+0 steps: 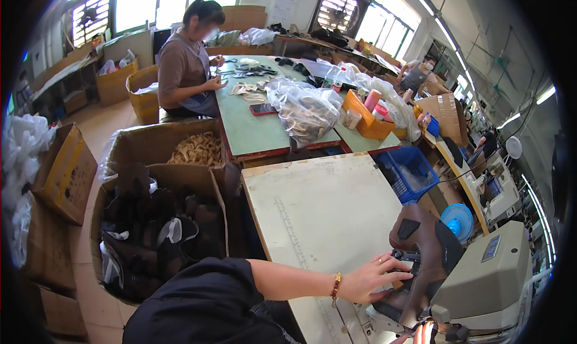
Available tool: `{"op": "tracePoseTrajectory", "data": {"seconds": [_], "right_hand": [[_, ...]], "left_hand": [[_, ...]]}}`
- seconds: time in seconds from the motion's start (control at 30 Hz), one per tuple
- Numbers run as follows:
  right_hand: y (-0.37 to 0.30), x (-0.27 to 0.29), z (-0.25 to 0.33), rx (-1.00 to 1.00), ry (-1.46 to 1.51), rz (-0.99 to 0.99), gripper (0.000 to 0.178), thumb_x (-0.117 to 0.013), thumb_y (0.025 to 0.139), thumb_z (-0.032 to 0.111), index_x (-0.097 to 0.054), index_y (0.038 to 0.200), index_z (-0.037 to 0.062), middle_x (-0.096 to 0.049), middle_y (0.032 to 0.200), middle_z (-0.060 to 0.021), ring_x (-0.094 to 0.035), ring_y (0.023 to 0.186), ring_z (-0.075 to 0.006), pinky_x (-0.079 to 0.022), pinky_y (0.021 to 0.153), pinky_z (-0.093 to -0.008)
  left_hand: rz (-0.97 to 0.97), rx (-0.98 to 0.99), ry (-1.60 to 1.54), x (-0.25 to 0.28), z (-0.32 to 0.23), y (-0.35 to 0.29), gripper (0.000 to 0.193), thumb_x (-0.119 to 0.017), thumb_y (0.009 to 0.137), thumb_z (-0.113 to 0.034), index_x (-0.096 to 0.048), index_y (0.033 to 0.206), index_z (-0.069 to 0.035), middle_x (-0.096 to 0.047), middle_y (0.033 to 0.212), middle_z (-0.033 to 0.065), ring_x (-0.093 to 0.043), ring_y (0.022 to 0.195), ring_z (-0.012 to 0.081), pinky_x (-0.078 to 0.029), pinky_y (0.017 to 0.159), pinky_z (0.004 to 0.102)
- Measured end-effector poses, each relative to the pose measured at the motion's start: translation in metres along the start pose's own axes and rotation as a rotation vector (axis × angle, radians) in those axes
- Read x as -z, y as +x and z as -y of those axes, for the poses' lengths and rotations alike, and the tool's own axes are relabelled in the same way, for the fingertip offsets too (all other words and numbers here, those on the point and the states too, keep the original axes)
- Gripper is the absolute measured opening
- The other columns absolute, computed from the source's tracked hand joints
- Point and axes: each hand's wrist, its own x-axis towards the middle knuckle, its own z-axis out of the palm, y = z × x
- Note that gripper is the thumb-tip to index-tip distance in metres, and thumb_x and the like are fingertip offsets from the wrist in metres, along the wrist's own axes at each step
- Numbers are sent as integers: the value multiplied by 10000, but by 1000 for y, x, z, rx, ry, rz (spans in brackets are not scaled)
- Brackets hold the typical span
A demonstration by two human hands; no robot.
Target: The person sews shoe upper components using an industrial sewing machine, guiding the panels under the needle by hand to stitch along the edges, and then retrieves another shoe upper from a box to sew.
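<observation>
A dark brown shoe upper (427,245) with black patches lies at the beige sewing machine (484,272), bending up beside the machine's body. My left hand (374,279), reaching in from the left, grips the upper's left edge between thumb and fingers. At the lower rim, my right hand (423,332) shows only in part, its bright fingers curled at the near end of the same upper. The stitching spot is hidden behind the upper and the hands. Under both hands is the white machine table (327,206), with a ruler scale along it.
Left of the table stands a carton (223,203) of dark uppers; behind it, another holds beige pieces (197,149). A co-worker (187,61) sits at the green table (246,127), which carries a plastic bag (303,106) and an orange box (365,120). A blue crate (409,173) stands beyond.
</observation>
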Motion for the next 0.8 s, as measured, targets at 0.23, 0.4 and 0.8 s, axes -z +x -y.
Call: {"op": "tracePoseTrajectory", "data": {"seconds": [0.23,0.4,0.8], "right_hand": [[6,4,9,-31,34,8,152,-608,853,68,-620,938,-58,-632,872,-173,-615,779,-300,-486,761,-367],[9,2,12,-43,101,-5,159,-599,859,67,-616,946,-65,-634,876,-176,-616,775,-303,-488,760,-368],[-8,-4,3,-90,84,-15,171,-607,868,85,-607,956,-62,-629,841,-171,-617,740,-288,-494,728,-351]], "left_hand": [[3,-7,-3,0,1,1,711,-678,672,-11,-419,1327,-110,-425,1259,122,-397,1205,314,-183,1097,541],[-8,-9,1,1,2,-1,712,-681,672,-14,-419,1327,-111,-423,1262,123,-397,1204,317,-189,1095,541],[4,-13,12,3,-1,-1,697,-684,674,-29,-427,1318,-96,-425,1254,128,-405,1186,321,-194,1093,540]]}}
